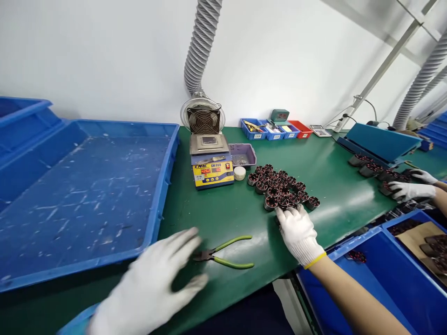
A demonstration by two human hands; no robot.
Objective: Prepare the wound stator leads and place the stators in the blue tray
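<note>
My left hand [157, 286], in a white glove, hovers low over the green mat with its fingers spread, holding nothing. Its fingertips are just left of the green-handled pliers [225, 253] lying on the mat. My right hand [296, 230], also gloved, lies palm down at the near edge of a cluster of several dark wound stator coils [281, 186]. Its fingers are bent over the nearest coils and touch them; whether they grip one is hidden.
A large blue tray [87, 195] fills the left of the bench. A yellow solder pot [211, 170] with a fan and grey duct stands behind, beside a small purple tray [244, 153]. Blue bins [366, 279] sit at the right. Another person's gloved hands [412, 186] handle coils at far right.
</note>
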